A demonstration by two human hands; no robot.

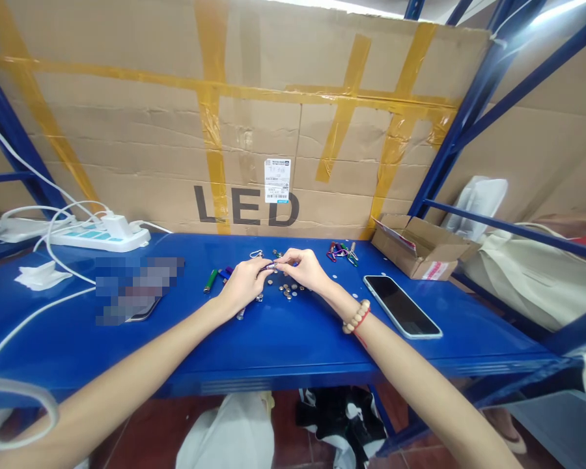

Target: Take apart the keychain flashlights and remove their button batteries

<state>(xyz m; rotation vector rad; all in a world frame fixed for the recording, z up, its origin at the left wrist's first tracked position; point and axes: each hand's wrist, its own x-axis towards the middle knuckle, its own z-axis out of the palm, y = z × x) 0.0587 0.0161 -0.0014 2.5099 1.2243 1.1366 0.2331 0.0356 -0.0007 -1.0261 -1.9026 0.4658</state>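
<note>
Meeting near the middle of the head view, the left hand and the right hand share one small dark slim piece with a pale end, above the blue metal tabletop. Thumb and fingertips of each hand are pinched together on it from opposite sides, probably because it is too slight for a full grip; the exact contact is too small to tell.

Taking that piece as the clock's centre, small round metallic discs lie scattered around 5 o'clock, likely there for easy reach. A shiny green tube lies near the left hand toward 9, and a cluster of coloured metal clips toward 3, apparently grouped by kind. A black-screened phone in a pale case lies flat toward 4, well apart, perhaps to avoid knocks.
</note>
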